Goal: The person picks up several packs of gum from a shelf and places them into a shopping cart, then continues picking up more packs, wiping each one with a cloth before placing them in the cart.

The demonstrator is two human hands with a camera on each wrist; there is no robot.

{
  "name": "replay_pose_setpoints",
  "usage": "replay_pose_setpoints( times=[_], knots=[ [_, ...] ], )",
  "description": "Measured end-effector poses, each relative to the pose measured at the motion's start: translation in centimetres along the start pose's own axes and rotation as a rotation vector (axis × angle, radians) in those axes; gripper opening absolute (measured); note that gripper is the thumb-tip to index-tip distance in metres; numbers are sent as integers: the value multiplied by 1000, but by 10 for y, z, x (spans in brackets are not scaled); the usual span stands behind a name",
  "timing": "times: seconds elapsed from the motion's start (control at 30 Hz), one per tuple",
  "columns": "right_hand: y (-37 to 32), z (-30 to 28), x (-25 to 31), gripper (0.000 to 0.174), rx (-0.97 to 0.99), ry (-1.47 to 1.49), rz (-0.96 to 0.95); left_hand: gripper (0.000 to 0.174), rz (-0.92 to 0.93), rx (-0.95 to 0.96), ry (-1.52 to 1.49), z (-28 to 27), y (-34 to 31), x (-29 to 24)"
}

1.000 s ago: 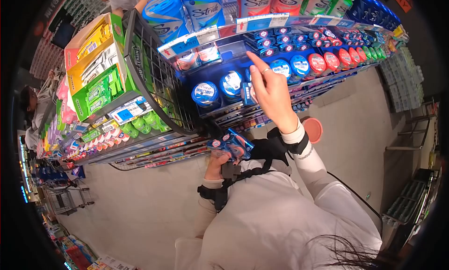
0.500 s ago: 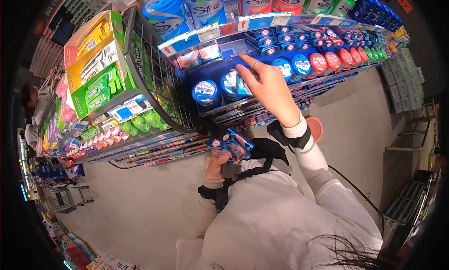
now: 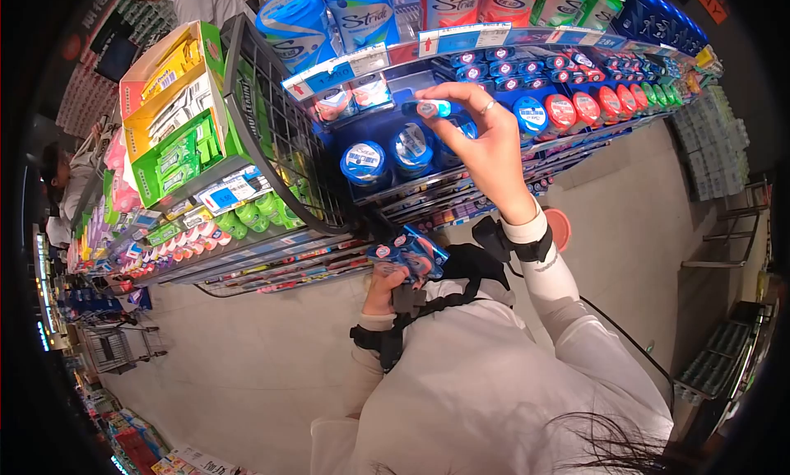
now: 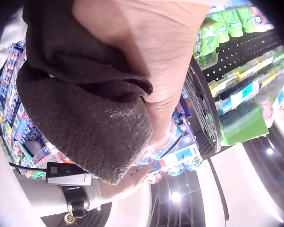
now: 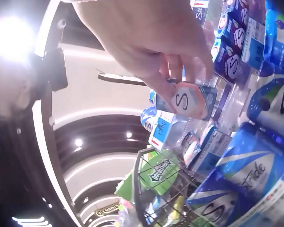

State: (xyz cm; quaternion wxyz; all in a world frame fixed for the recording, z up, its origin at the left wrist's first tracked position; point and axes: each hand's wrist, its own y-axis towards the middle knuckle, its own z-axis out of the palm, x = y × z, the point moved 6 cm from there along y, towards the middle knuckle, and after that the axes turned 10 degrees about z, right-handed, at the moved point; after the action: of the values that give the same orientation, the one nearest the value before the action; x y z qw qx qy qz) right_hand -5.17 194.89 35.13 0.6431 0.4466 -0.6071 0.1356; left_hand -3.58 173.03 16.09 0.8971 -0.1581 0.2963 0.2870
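Observation:
In the head view my right hand (image 3: 491,142) is above the gum shelf, pinching a small blue gum pack with a pink label (image 3: 431,108) between thumb and bent index finger. The right wrist view shows this pack (image 5: 191,100) side-on, with a large S on its face. Just beneath the hand stand round blue gum tubs (image 3: 364,162). Low in front of the body, my left hand (image 3: 383,289) grips several blue and pink gum packs (image 3: 415,251). Dark cloth (image 4: 85,123) covers part of the left wrist view and hides most of what that hand holds.
A black wire basket (image 3: 284,138) borders the shelf on the left, beside a box of gum and sweets (image 3: 134,146). Large Stride pouches (image 3: 358,14) stand behind the price-tag rail (image 3: 461,39). Rows of small packs and red tubs (image 3: 558,111) run rightward.
My right hand has turned and its pointing index finger has bent; the pack now shows pinched farther back over the shelf, where it was lower before. The left hand stays put with its packs.

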Motion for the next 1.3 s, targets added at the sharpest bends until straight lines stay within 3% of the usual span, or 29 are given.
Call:
replay_pose_setpoints(
  times=[0.17, 0.23, 0.3, 0.37, 0.73, 1.17, 1.23, 1.3],
  knots=[
    [-5, 5, 19, 32, 29, -186, -179, 42, 6, -42, 26, -1, -3, -1],
    [-5, 4, 22, 34, -96, -292, -392, 44, 1, -47, 30, -2, -3, 0],
    [1, 9, 11, 34, -92, -316, -373, 45, -5, -53, 35, -2, -4, 0],
    [6, 12, 0, 35, -89, -337, -356, 64, -33, -39, 3, 2, -2, 1],
    [10, 23, -5, 33, -21, -541, -261, 65, -9, -22, -55, -1, -3, 6],
    [14, 26, 9, 31, 118, -635, -349, 59, 0, -13, -59, 6, -1, 3],
    [4, 13, 25, 32, -28, -492, -305, 60, 30, -35, -65, 3, -2, 0],
    [-7, -2, 30, 27, -5, -237, 24, 60, 63, -64, -73, 3, -3, -5]
  ],
)
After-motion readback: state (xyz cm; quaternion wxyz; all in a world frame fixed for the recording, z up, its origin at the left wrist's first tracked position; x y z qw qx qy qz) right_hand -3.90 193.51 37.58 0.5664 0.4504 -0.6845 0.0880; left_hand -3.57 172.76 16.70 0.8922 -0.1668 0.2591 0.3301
